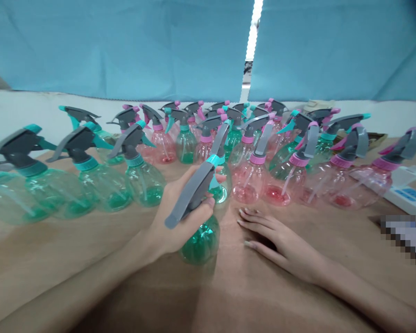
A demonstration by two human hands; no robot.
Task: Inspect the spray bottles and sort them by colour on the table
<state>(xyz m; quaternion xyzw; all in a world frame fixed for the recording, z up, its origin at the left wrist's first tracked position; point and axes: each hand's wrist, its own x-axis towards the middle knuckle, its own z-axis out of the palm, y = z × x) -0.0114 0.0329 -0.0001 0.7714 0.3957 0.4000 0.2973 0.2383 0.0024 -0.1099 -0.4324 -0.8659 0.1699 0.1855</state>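
My left hand (180, 217) is wrapped round the neck of a green spray bottle (201, 243) with a grey and teal trigger head. The bottle's clear green body shows below my fingers, close to the table top. To the right, my right hand (280, 238) lies with its fingers stretched out on the brown table (256, 296), holding nothing. Just beyond its fingertips stands a pink spray bottle (247, 185) with a grey head and pink collar. Another green spray bottle (147, 185) stands to the left of my left hand.
Rows of green and pink spray bottles spread across the back of the table, green ones (107, 185) mostly left, pink ones (350, 182) right. A white and blue object (411, 194) lies at the right, near a blurred-out patch. Behind hangs a blue cloth (125, 51).
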